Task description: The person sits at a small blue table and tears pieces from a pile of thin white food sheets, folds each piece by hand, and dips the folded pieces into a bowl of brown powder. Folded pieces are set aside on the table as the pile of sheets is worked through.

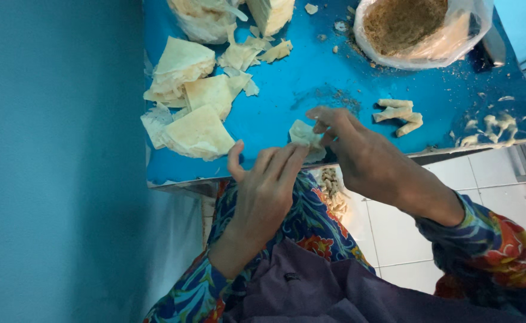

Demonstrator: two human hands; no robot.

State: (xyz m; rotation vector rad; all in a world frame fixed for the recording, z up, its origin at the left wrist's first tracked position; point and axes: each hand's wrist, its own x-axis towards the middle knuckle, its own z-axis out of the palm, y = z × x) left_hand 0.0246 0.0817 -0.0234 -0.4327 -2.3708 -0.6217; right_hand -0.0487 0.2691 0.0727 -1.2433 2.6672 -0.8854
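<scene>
Both my hands meet over the front edge of a blue table [310, 78]. My left hand [263, 185] and my right hand [358, 149] pinch a small pale pastry sheet [303, 134] between their fingertips. Stacks of triangular pastry sheets [194, 113] lie on the table to the left. A few rolled pastry pieces [399, 116] lie to the right of my right hand. A clear plastic bag of brown crumbly filling [406, 24] stands at the far right of the table.
A teal wall [53, 149] runs along the left. White floor tiles [502, 185] show under the table, where a container of rolled pieces [333, 188] sits by my knee. Dough scraps [490, 128] lie at the table's right corner. More pastry [269, 13] sits at the far edge.
</scene>
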